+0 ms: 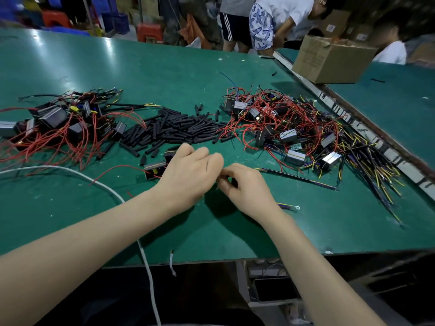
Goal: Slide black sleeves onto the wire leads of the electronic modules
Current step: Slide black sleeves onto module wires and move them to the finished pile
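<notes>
My left hand (190, 175) and my right hand (244, 187) meet fingertip to fingertip just above the green table (164, 67). The right hand's thumb and fingers pinch a dark piece that looks like a black sleeve (233, 182). Thin coloured wire leads (288, 206) with a ring terminal stick out beside its wrist. My left hand's fingers are curled toward that spot, and what they pinch is mostly hidden. A black module (154, 170) with a red wire lies against the left hand. A heap of loose black sleeves (179, 130) sits behind my hands.
Tangled modules with red wires are piled at the left (58, 121) and at the right (294, 128). A sleeved lead (296, 178) lies right of my hands. A white cable (94, 182) crosses the near left. A cardboard box (329, 62) and other people are at the far right.
</notes>
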